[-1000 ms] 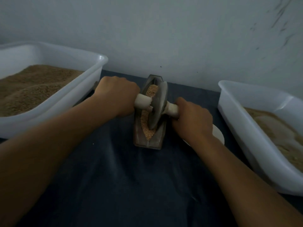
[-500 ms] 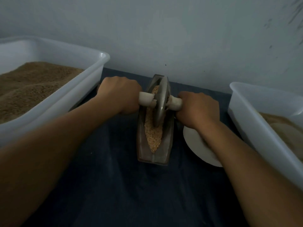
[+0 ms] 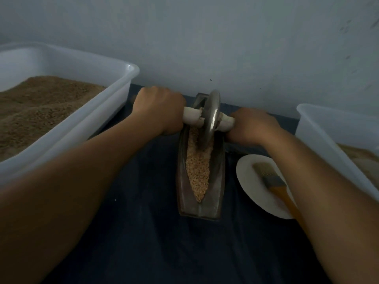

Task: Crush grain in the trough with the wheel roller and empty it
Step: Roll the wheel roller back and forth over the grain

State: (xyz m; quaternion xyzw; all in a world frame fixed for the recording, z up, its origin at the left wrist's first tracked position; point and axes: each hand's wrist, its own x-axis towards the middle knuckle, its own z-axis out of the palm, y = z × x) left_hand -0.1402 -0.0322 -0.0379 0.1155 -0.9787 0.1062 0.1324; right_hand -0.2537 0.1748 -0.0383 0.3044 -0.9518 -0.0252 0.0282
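Observation:
A narrow metal trough [image 3: 200,208] lies lengthwise on the dark cloth, filled with tan grain [image 3: 198,171]. A metal wheel roller [image 3: 212,117] stands on edge in the trough's far end, with a pale handle sticking out on each side. My left hand [image 3: 159,109] grips the left handle. My right hand [image 3: 251,125] grips the right handle. The far tip of the trough is hidden behind the wheel.
A white tub [image 3: 67,128] of brown grain stands at the left. Another white tub [image 3: 336,144] stands at the right edge. Right of the trough a white plate [image 3: 248,181] carries a brush [image 3: 274,181] with an orange handle. The wall rises just behind the trough.
Both hands have pushed the wheel away from me, from the middle of the trough to its far end. More grain shows in the near part, and the plate and brush have come into view.

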